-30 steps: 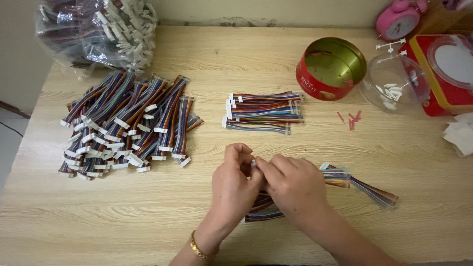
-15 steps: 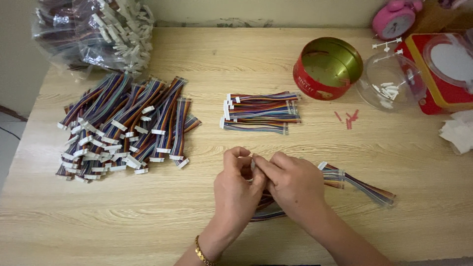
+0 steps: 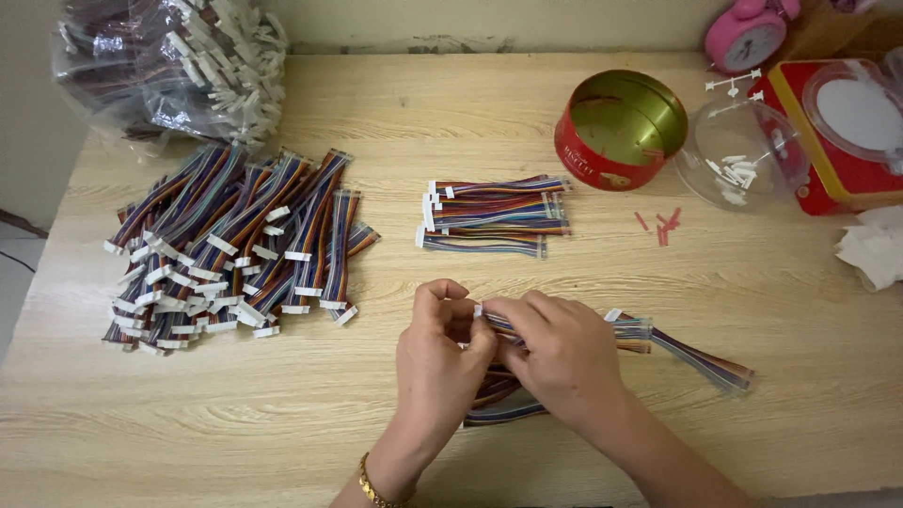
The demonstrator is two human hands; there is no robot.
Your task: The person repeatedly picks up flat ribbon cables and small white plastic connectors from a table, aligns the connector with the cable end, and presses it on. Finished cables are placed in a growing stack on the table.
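My left hand (image 3: pixel 437 362) and my right hand (image 3: pixel 560 353) meet at the front middle of the wooden table (image 3: pixel 376 442). Both pinch the white connector end of a rainbow ribbon cable (image 3: pixel 487 320) between thumbs and fingers. Under and behind my right hand lies a small bundle of the same cables (image 3: pixel 696 356), running out to the right. A neat stack of cables (image 3: pixel 494 216) sits in the middle of the table. A large loose heap of cables (image 3: pixel 230 249) is spread out at the left.
A clear plastic bag of more cables (image 3: pixel 179 66) sits at the back left. At the back right stand an open red round tin (image 3: pixel 621 127), a clear plastic lid holding small white parts (image 3: pixel 738 160), a red box (image 3: pixel 851 132) and a pink alarm clock (image 3: pixel 748 33). Small red bits (image 3: pixel 663 226) lie nearby.
Both hands stay together on the cable's connector with only slight finger movement. The view has shifted a little.
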